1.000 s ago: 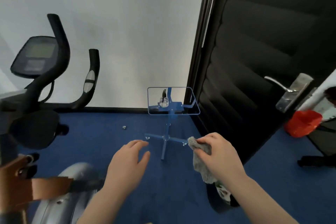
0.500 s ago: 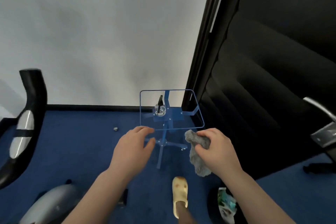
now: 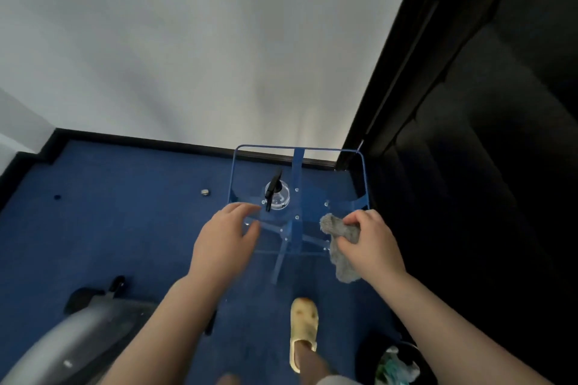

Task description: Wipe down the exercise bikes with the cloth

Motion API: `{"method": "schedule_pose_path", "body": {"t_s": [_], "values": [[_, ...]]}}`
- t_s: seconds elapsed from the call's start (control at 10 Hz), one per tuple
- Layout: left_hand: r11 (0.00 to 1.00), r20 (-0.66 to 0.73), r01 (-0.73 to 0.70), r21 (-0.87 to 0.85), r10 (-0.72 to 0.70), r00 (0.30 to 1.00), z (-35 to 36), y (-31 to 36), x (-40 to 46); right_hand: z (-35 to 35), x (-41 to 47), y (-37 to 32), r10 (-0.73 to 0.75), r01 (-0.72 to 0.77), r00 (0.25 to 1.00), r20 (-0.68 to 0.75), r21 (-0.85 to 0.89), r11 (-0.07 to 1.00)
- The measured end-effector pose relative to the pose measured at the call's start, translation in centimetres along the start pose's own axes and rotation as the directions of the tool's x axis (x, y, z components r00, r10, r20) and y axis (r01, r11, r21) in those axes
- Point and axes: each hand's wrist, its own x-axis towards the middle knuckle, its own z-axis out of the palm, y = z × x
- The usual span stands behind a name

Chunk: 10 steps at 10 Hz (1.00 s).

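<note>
Below and left of the left hand (image 3: 223,242), the bike (image 3: 72,344) is a motion-blurred grey shell cut off by the bottom-left corner. The right hand (image 3: 370,244) hides much of the cloth (image 3: 342,236). Below that hand, a dark bin (image 3: 397,364) runs off the bottom edge, its contents unclear. Left of the left hand, a small metal object (image 3: 205,192) on the floor is too small to identify.

This looks like a small home or studio exercise room. Blue carpet (image 3: 109,228) covers the floor up to a plain white wall (image 3: 187,40) with a dark skirting. A grey bike (image 3: 72,344) housing sits on the carpet left of a clear table (image 3: 364,184), and a black padded door (image 3: 500,134) stands right of the table. Before the table, a foot wears a yellow slipper (image 3: 303,331).
</note>
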Motion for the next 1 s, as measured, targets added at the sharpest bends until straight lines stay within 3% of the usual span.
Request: {"method": "schedule_pose_path", "body": {"t_s": [0.2,0.5,0.6,0.8,1.0], "values": [[0.996,0.013,0.093,-0.02,-0.092,0.996,2.6,-2.1,4.1,5.3,9.0,0.8,0.084,-0.084,0.993,0.079,-0.002,0.996],[0.991,0.063,0.13,0.022,-0.132,0.989,7.0,-5.8,8.5,12.2,17.0,2.2,0.165,-0.167,0.985,0.041,0.024,0.986],[0.987,0.064,0.16,0.007,-0.161,0.985,7.9,-6.5,8.9,14.1,17.4,2.7,0.166,-0.165,0.976,0.14,-0.024,0.986],[0.986,0.07,0.166,0.001,-0.165,0.984,7.3,-6.1,8.6,13.4,17.2,2.7,0.162,-0.14,0.962,0.222,-0.112,0.984],[0.996,0.019,0.087,-0.019,-0.087,0.996,3.0,-3.8,9.2,7.5,16.3,0.7,0.147,-0.134,0.98,0.13,-0.107,0.985]]}}
